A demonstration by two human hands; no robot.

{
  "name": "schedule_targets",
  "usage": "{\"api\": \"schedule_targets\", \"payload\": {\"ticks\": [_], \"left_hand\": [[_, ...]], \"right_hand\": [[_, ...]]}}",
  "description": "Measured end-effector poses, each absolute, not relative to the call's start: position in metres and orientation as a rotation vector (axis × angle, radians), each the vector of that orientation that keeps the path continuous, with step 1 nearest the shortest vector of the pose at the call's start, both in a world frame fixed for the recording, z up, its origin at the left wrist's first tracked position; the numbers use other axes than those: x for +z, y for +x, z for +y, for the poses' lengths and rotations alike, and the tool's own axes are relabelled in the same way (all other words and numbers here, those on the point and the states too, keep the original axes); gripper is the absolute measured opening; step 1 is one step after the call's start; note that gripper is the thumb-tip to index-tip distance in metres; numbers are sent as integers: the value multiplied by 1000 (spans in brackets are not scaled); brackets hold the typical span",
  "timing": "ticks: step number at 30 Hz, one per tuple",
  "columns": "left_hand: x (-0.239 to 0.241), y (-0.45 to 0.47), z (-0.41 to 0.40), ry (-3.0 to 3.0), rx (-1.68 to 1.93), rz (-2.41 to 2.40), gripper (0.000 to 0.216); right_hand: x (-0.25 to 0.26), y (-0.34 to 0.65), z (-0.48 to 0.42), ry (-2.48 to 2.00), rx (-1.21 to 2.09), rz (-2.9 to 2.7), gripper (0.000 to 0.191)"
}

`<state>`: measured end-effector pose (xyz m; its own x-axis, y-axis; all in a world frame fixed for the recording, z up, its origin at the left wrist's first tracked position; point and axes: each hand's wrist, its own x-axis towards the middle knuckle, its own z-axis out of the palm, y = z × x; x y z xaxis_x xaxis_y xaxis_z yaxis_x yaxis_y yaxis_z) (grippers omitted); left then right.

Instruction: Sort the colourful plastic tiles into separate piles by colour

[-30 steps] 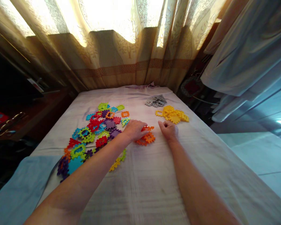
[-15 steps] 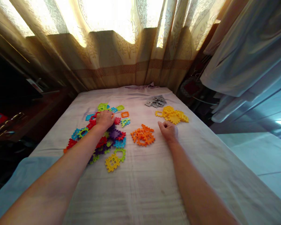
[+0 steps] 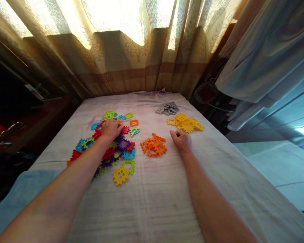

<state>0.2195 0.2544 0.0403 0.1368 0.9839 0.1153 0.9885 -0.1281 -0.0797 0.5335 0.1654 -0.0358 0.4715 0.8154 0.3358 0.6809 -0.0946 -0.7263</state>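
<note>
My left hand (image 3: 110,129) is closed at the far part of a mixed pile of toothed plastic interlocking tiles (image 3: 123,144). At its fingertips shows the edge of an orange interlocking tile (image 3: 122,122), mostly hidden by the fingers. My right hand (image 3: 181,139) rests on the sheet as a loose fist with the thumb on top, and nothing shows in it. It lies between a heap of orange tiles (image 3: 154,145) and a heap of yellow tiles (image 3: 186,123). One loose orange tile (image 3: 134,123) lies just right of my left hand.
A grey heap of tiles (image 3: 167,108) lies at the far right of the sheet-covered surface (image 3: 157,199). A yellow window tile (image 3: 120,175) is at the pile's near edge. Curtains (image 3: 131,64) hang behind; white cloth (image 3: 258,64) hangs at right. Dark furniture stands left.
The whole view has shifted slightly. My left hand stays at the mixed pile, its fingers a little changed around the orange tile. My right hand has not moved on the sheet.
</note>
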Motion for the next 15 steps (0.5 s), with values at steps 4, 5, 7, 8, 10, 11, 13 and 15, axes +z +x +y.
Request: {"api": "schedule_targets", "payload": {"ticks": [4, 5, 7, 8, 10, 11, 13, 15], "left_hand": [[43, 234, 246, -2330, -204, -1944, 33], [43, 240, 242, -2363, -246, -1918, 32], [43, 254, 235, -2449, -311, -1838, 28], [42, 262, 231, -2494, -340, -1791, 26], [38, 277, 223, -2596, -390, -1686, 22], [37, 284, 219, -2641, -418, -1637, 21], [33, 297, 210, -2710, -455, -1565, 19], [30, 308, 203, -2752, -464, -1517, 19]], "right_hand": [[-34, 532, 165, -1838, 200, -1258, 47], [-33, 532, 165, -1838, 198, -1257, 46], [-32, 531, 164, -1838, 190, -1257, 46], [-31, 531, 163, -1841, 189, -1257, 45], [-31, 531, 163, -1848, 191, -1253, 45], [-31, 531, 163, -1849, 193, -1252, 44], [-31, 531, 163, -1843, 189, -1252, 45], [-31, 531, 163, -1836, 182, -1257, 45]]}}
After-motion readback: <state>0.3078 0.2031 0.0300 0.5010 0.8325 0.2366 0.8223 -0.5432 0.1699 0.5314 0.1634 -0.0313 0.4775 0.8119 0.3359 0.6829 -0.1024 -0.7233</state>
